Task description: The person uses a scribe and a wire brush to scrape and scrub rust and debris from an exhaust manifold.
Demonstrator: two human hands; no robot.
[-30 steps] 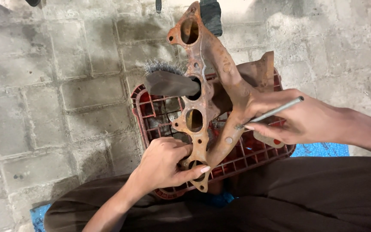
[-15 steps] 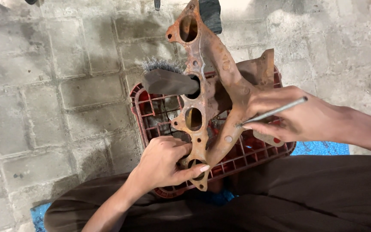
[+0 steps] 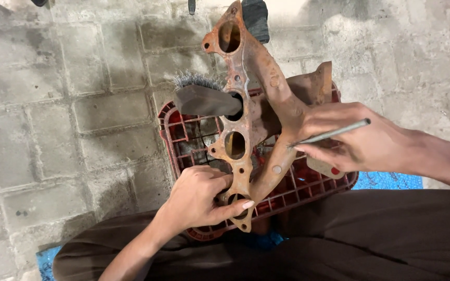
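the left hand (image 3: 200, 200) has its fingers wrapped around the lower end of a rusty manifold (image 3: 256, 119) over a red crate (image 3: 183, 130), while the right hand (image 3: 350, 136) fingers pinch a thin metal rod (image 3: 334, 132) against it.

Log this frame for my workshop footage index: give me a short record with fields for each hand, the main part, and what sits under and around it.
left hand: grips the lower end of the rusty manifold
right hand: holds a thin metal tool, tip against the manifold
rusty manifold: flange with oval ports, propped on the crate
red plastic crate: under the manifold, over the person's lap
wire brush: lies at the crate's far left edge
floor: grey paving blocks
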